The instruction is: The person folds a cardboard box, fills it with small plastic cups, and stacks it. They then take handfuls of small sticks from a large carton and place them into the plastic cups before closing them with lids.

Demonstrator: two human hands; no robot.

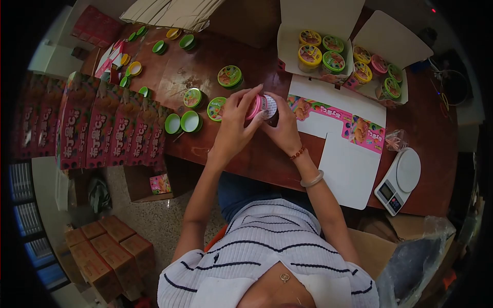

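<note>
A small tub with a pink rim [253,109] is held on its side between my two hands above the table's front part. My left hand [237,120] wraps its fingers and thumb around the pink end. On the other side, my right hand [284,128] grips the tub near its white textured end [270,107]. Partly behind my left hand lies a green-lidded tub [215,109]. Two more green-lidded tubs, one farther back [229,76] and one to the left [193,97], stand close by. A flat printed carton [328,115] spreads out right of my right hand.
Two open cartons [336,78] of yellow-, green- and pink-lidded tubs stand at the back right. Green cups [191,121] and yellow cups [134,68] dot the left side. Pink boxes [97,123] are stacked at far left. A white kitchen scale [408,169] sits right.
</note>
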